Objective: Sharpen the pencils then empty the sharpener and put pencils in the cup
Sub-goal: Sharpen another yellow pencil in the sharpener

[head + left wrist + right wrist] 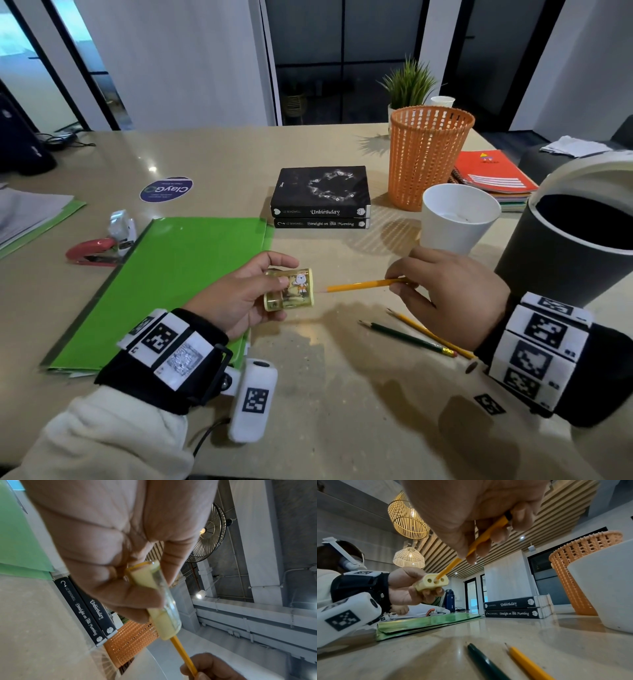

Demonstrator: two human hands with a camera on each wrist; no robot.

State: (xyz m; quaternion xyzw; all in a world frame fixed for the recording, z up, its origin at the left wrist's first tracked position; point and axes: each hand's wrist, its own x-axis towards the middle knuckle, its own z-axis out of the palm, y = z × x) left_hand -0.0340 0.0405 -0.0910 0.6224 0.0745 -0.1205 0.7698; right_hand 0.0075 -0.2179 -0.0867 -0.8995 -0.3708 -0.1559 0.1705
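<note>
L hand (236, 301) grips sharpener (291, 289), R hand (452, 294) pinches pencil (363, 285); tip hidden at hole.

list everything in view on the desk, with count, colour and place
sharpener: 1, yellow, in left hand
held pencil: 1, yellow, tip at sharpener
loose pencils: 2, green and yellow, on table by right wrist
cup: 1, white, behind right hand
basket: 1, orange, behind cup
bin: 1, dark, far right
books: 2, black, stacked centre
folder: 1, green, left
stapler: 1, red, far left
left hand: grips sharpener
right hand: pinches held pencil
</note>
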